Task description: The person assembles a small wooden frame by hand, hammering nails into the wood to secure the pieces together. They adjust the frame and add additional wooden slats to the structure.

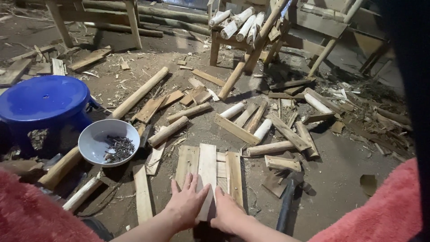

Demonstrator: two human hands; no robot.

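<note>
Both hands lie flat and open, left hand (187, 201) and right hand (227, 210) pressing the middle slat (207, 172); loose boards (188, 163) could shift, or splinters catch skin.

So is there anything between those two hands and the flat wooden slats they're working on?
Nothing visible: the left hand and right hand already rest flat on the wooden slats. The hammer lies apart, to their right.

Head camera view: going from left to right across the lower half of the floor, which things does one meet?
Blue plastic stool → grey bowl of nails → left hand on the middle slat → right hand → hammer.
</note>
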